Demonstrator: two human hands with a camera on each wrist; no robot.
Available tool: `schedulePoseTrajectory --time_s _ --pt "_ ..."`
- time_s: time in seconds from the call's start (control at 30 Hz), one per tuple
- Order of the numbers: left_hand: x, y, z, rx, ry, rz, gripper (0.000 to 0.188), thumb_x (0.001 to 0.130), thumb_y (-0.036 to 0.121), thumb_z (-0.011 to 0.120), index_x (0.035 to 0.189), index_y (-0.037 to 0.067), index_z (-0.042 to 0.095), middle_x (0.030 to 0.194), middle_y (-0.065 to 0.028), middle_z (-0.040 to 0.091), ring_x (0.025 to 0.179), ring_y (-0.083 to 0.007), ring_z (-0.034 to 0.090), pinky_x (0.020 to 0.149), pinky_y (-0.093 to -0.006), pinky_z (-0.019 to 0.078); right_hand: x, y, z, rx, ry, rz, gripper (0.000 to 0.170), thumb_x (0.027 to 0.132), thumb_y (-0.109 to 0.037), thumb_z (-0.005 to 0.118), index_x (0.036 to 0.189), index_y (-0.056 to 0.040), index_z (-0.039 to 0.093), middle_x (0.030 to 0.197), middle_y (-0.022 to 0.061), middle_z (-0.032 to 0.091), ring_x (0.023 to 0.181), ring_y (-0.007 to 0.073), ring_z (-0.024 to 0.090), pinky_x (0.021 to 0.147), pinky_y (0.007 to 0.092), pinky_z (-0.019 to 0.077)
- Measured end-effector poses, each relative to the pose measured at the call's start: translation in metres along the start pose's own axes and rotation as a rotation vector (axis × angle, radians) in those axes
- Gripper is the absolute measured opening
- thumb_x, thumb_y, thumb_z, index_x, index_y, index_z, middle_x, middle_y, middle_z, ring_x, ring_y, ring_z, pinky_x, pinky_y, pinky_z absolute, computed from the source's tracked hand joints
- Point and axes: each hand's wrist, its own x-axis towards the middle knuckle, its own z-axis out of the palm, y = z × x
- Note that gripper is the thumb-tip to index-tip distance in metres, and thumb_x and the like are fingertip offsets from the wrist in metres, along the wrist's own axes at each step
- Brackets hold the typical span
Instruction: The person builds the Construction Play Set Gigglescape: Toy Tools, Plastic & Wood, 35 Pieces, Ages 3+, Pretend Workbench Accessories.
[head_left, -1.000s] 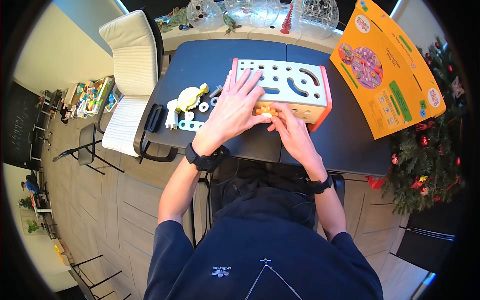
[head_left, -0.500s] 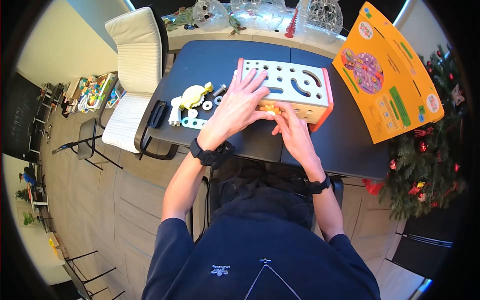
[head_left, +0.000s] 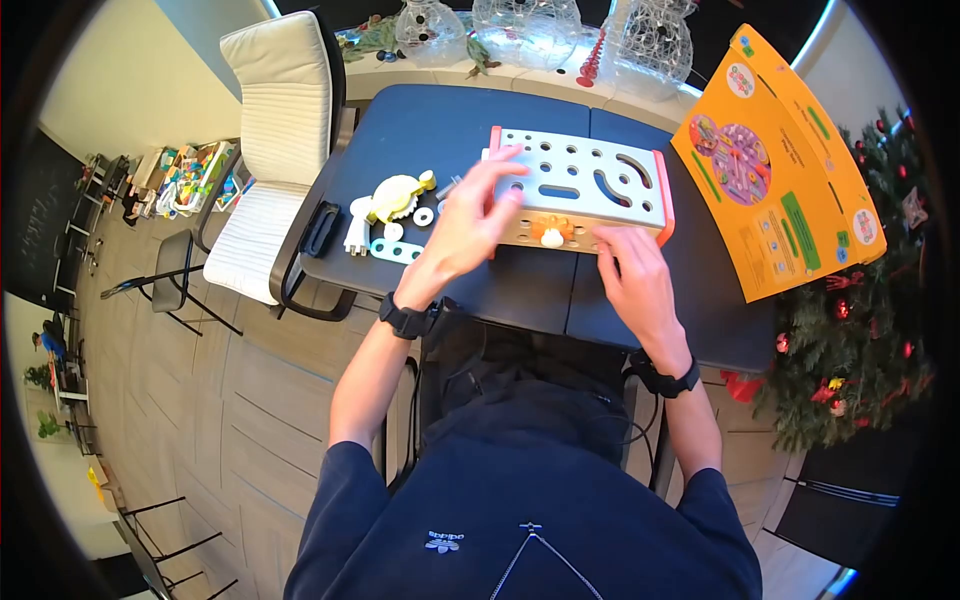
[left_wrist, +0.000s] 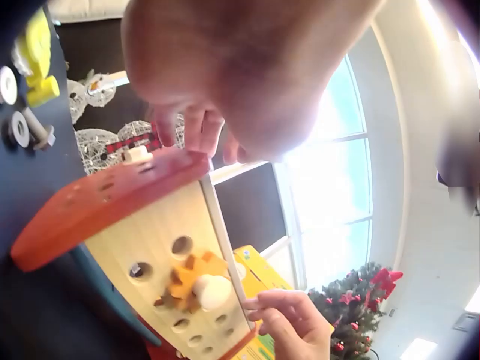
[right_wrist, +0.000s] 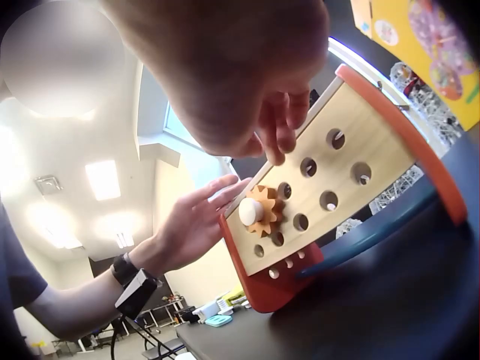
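Note:
A toy workbench box (head_left: 590, 180) with a grey perforated top, pale wooden sides and red ends stands on the table. On its front side sits an orange gear (head_left: 566, 228) with a white knob (left_wrist: 214, 292) at its centre; neither hand touches it. My left hand (head_left: 468, 225) is at the box's left end, fingers loosely bent near the red end panel (left_wrist: 112, 199). At the right part of the front top edge is my right hand (head_left: 638, 285), its relaxed fingertips (right_wrist: 276, 154) right at that edge.
Left of the box lie a yellow toy piece (head_left: 395, 198), white rings (head_left: 423, 216), a light blue perforated strip (head_left: 395, 250) and a grey bolt (left_wrist: 37, 127). A yellow carton (head_left: 780, 170) stands at the right, a white chair (head_left: 265, 150) at the left of the dark table (head_left: 430, 120).
My hands have moved apart from the orange gear, which stays on the box's front. The left hand has lifted off the top towards the left end; the right has shifted right.

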Motion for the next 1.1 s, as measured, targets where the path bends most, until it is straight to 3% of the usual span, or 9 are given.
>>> schedulePoseTrajectory --time_s 0.07,0.13,0.23,0.33,0.47,0.63,0.77,0.93,1.1 --pt "-0.003 -0.021 -0.007 -0.043 0.225 -0.036 0.02 0.105 0.007 0.058 0.122 0.003 0.066 0.136 -0.0135 0.068 0.125 -0.0259 0.065 0.102 -0.037 0.0513 0.002 0.007 -0.007 -0.1 0.056 -0.07 0.024 0.092 -0.002 0.073 0.115 -0.0032 0.069 0.113 0.0109 0.071 0.105 0.0316 0.067 0.091 0.0431 0.053" --pt "0.001 -0.045 -0.021 0.376 0.274 -0.118 0.016 0.103 0.009 0.061 0.116 0.002 0.068 0.117 -0.0142 0.072 0.111 -0.0317 0.067 0.094 -0.0423 0.0531 -0.001 0.016 -0.01 -0.173 -0.005 -0.007 0.041 0.09 -0.005 0.075 0.129 -0.0054 0.064 0.137 0.0128 0.062 0.129 0.0332 0.058 0.106 0.0467 0.0456" --pt "0.01 -0.086 -0.024 0.832 0.207 -0.047 0.019 0.099 0.017 0.07 0.111 0.002 0.071 0.104 -0.0136 0.071 0.101 -0.0347 0.064 0.087 -0.0462 0.0505 -0.001 0.029 -0.008 -0.241 -0.026 0.022 0.056 0.091 -0.009 0.076 0.143 -0.0065 0.056 0.153 0.0147 0.052 0.148 0.032 0.046 0.118 0.0493 0.0367" --pt "0.023 -0.104 -0.019 1.155 0.051 -0.027 0.027 0.091 0.028 0.079 0.105 0.005 0.074 0.104 -0.0104 0.071 0.101 -0.0293 0.061 0.086 -0.0444 0.0465 -0.003 0.03 -0.002 -0.294 -0.061 0.017 0.057 0.091 -0.01 0.076 0.143 -0.0063 0.055 0.153 0.0143 0.053 0.147 0.0307 0.047 0.119 0.0487 0.0362" --pt "0.033 -0.118 -0.01 1.274 -0.117 -0.057 0.028 0.087 0.034 0.083 0.094 0.008 0.076 0.098 -0.0085 0.072 0.103 -0.0271 0.06 0.088 -0.0427 0.045 -0.006 0.033 0.0 -0.293 -0.056 0.019 0.059 0.091 -0.011 0.076 0.145 -0.0067 0.054 0.155 0.0132 0.053 0.148 0.0295 0.047 0.121 0.0489 0.034" --pt "0.037 -0.108 -0.019 1.019 0.172 0.023 0.025 0.09 0.027 0.082 0.101 0.006 0.077 0.098 -0.0117 0.073 0.095 -0.0293 0.066 0.082 -0.0433 0.0509 -0.007 0.034 -0.004 -0.282 -0.061 0.012 0.061 0.091 -0.01 0.076 0.147 -0.0057 0.053 0.155 0.0126 0.054 0.147 0.0282 0.048 0.123 0.048 0.0328" --pt "0.008 0.003 -0.019 0.44 0.53 -0.023 0.026 0.094 0.01 0.078 0.119 0.003 0.076 0.099 -0.0135 0.072 0.079 -0.0248 0.065 0.072 -0.0384 0.0547 -0.005 0.033 -0.008 -0.22 -0.047 0.039 0.059 0.092 -0.005 0.069 0.149 -0.0032 0.051 0.154 0.014 0.056 0.148 0.0273 0.049 0.123 0.0466 0.0333" --pt "-0.055 0.054 0.058 0.197 0.26 0.244 0.033 0.084 0.003 0.086 0.115 0.002 0.074 0.114 -0.0141 0.076 0.105 -0.0323 0.075 0.092 -0.0412 0.0608 -0.007 0.037 -0.011 -0.203 -0.066 0.022 0.06 0.091 0.002 0.062 0.15 -0.0019 0.05 0.153 0.0155 0.057 0.148 0.0281 0.049 0.123 0.0465 0.0335" --pt "-0.053 0.041 0.107 0.159 0.14 0.299 0.033 0.085 -0.001 0.084 0.115 0.001 0.072 0.119 -0.0136 0.075 0.104 -0.0305 0.076 0.089 -0.0382 0.0632 -0.009 0.037 -0.012 -0.2 -0.07 0.015 0.06 0.091 0.002 0.062 0.149 -0.0015 0.051 0.153 0.0163 0.057 0.148 0.0289 0.049 0.123 0.0471 0.0343"
